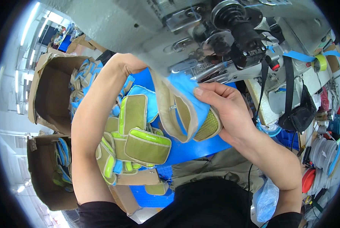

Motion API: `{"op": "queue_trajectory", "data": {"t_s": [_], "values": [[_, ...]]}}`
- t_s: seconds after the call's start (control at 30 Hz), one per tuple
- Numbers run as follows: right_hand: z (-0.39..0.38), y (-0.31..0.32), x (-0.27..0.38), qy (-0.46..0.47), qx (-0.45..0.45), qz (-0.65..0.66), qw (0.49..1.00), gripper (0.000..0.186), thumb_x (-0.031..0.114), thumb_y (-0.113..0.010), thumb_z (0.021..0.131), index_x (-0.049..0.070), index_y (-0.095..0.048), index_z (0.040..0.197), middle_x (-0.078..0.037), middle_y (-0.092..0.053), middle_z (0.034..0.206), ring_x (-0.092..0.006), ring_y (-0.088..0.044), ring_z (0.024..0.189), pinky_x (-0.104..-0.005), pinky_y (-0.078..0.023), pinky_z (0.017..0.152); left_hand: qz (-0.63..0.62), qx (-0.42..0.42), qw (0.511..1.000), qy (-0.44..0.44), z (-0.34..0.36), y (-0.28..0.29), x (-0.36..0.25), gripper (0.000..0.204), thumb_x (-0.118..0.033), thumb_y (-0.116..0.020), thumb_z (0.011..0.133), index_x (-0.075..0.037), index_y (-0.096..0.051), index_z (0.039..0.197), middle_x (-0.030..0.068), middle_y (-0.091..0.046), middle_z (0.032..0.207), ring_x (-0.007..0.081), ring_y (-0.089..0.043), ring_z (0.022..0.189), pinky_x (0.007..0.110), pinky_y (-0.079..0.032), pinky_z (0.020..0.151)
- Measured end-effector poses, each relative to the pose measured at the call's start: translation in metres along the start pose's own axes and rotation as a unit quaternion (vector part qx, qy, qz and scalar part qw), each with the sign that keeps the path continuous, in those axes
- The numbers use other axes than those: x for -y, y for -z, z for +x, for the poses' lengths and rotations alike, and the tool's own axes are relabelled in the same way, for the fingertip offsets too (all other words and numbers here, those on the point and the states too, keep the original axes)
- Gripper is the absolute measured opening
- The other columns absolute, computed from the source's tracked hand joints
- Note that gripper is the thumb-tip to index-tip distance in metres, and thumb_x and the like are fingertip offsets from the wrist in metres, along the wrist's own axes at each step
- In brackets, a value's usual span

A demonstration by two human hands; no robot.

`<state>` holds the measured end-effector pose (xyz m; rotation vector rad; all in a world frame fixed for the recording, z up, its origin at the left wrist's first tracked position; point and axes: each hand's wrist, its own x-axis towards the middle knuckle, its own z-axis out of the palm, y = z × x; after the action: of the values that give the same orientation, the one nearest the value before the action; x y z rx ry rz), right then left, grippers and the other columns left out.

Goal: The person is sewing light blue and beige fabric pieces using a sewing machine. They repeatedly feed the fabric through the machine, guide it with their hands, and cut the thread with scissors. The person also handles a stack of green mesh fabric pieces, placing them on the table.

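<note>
My right hand point(230, 108) pinches the edge of a small fabric pouch point(202, 114) between thumb and fingers. The pouch has olive mesh on the outside, blue lining and beige binding round its open mouth. Its upper edge lies by the metal presser area point(200, 72) of a sewing machine. My left arm point(96, 110) reaches up and round to the far side of the pouch. Past the wrist, my left hand is hidden behind the machine head point(120, 26), so its fingers do not show.
Olive and lime-green padded fabric pieces point(147, 146) are piled left of the pouch on a blue surface point(192, 150). Two cardboard boxes point(44, 140) with more pieces stand further left. At the right hang black straps point(287, 79) and a mesh bag point(303, 110), near stacked white spools point(325, 152).
</note>
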<state>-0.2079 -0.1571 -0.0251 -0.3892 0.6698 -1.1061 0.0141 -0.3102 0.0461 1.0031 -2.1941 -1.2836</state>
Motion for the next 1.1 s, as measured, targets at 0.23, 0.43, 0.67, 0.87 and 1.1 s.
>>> {"op": "queue_trajectory", "data": {"t_s": [0.23, 0.43, 0.67, 0.87, 1.1], "values": [[-0.003, -0.009, -0.004, 0.022, -0.034, 0.03, 0.999, 0.022, 0.011, -0.077, 0.093, -0.004, -0.072, 0.107, -0.008, -0.074, 0.095, -0.0113, -0.069, 0.082, -0.0269, -0.056, 0.074, -0.075, 0.0, 0.997, -0.009, 0.02, 0.004, 0.008, 0.036, -0.011, -0.075, 0.092, -0.005, -0.067, 0.127, 0.0067, -0.07, 0.118, 0.0154, -0.065, 0.101, 0.032, -0.055, 0.087], [-0.002, -0.007, -0.001, 0.006, -0.012, 0.028, 1.0, 0.025, 0.012, -0.077, 0.093, -0.005, -0.071, 0.11, -0.01, -0.075, 0.097, -0.0136, -0.071, 0.084, -0.0288, -0.058, 0.076, -0.146, 0.024, 0.989, -0.001, 0.021, 0.003, 0.014, 0.04, -0.012, -0.075, 0.092, -0.004, -0.065, 0.13, 0.0083, -0.069, 0.123, 0.017, -0.065, 0.106, 0.033, -0.055, 0.09], [-0.014, -0.003, 0.005, -0.015, -0.013, -0.018, 1.0, 0.025, 0.013, -0.076, 0.094, -0.005, -0.072, 0.111, -0.011, -0.076, 0.1, -0.0145, -0.073, 0.085, -0.0309, -0.059, 0.078, -0.22, 0.049, 0.974, 0.005, 0.019, -0.002, 0.019, 0.045, -0.012, -0.076, 0.092, -0.004, -0.064, 0.135, 0.0102, -0.069, 0.129, 0.0188, -0.066, 0.11, 0.034, -0.055, 0.093], [-0.005, -0.005, 0.006, -0.016, -0.016, -0.078, 0.997, 0.021, 0.018, -0.076, 0.094, 0.001, -0.074, 0.107, -0.006, -0.075, 0.093, -0.0124, -0.069, 0.077, -0.0284, -0.054, 0.071, -0.108, -0.045, 0.993, -0.021, 0.005, -0.003, 0.015, 0.046, -0.012, -0.075, 0.093, -0.003, -0.063, 0.136, 0.0122, -0.068, 0.133, 0.0201, -0.066, 0.113, 0.035, -0.055, 0.095], [-0.002, -0.001, 0.002, 0.011, -0.044, -0.118, 0.992, 0.024, 0.023, -0.079, 0.092, 0.003, -0.074, 0.106, -0.001, -0.072, 0.089, -0.0091, -0.063, 0.076, -0.0264, -0.048, 0.068, 0.056, -0.414, 0.894, -0.163, -0.096, -0.112, 0.036, 0.036, -0.026, -0.079, 0.084, -0.004, -0.068, 0.111, 0.0155, -0.065, 0.128, 0.0271, -0.061, 0.121, 0.044, -0.046, 0.105]]}}
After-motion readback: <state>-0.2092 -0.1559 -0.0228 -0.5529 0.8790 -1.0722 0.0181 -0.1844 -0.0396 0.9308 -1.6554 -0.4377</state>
